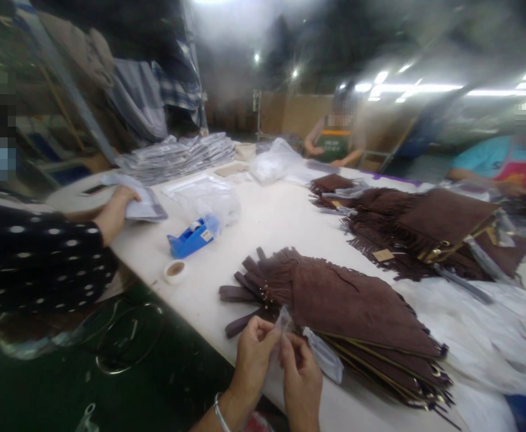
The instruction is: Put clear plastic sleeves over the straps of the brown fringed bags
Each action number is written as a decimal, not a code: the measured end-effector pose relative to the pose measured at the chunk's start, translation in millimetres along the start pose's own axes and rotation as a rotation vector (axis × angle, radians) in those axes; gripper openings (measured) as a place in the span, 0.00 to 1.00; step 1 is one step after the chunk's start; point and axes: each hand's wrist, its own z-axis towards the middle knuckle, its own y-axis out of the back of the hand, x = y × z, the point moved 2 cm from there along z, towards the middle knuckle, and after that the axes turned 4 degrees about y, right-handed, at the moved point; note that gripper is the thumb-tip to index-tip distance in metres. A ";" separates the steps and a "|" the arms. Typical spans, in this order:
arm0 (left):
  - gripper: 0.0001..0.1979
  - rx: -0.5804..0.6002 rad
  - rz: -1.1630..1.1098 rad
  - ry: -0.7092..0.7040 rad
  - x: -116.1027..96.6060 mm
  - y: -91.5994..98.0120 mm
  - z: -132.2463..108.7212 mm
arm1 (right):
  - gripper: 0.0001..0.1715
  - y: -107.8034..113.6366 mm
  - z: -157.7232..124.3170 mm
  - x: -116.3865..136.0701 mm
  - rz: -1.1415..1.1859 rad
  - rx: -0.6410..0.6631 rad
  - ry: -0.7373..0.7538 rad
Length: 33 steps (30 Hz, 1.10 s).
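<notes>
At the table's near edge, my left hand (251,357) and my right hand (301,375) are close together, both pinching a small clear plastic bag (283,321). Just beyond them lies a stack of dark brown suede-like fringed bags (357,300) with gold zippers and metal rings. Dark straps (240,293) stick out from its left end. A clear plastic-wrapped piece (326,355) rests against the stack beside my right hand. What the small plastic bag contains, if anything, cannot be made out.
More brown fringed bags (447,222) are piled at the right, near white plastic sheeting (479,336). A blue tape dispenser (193,237) and a tape roll (175,272) lie left. A co-worker's hand (121,207) holds a grey packet. Packaged stacks (177,157) and other people are farther back.
</notes>
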 end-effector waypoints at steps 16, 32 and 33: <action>0.06 0.130 0.119 -0.138 -16.7 0.6 -9.3 | 0.17 3.4 3.6 3.1 0.129 0.146 0.032; 0.14 0.335 -0.276 0.306 -18.5 5.9 -6.2 | 0.23 8.0 10.0 2.1 0.197 0.009 -0.144; 0.14 0.340 -0.304 0.313 -17.0 4.6 -8.2 | 0.22 8.2 9.3 3.5 0.183 -0.003 -0.122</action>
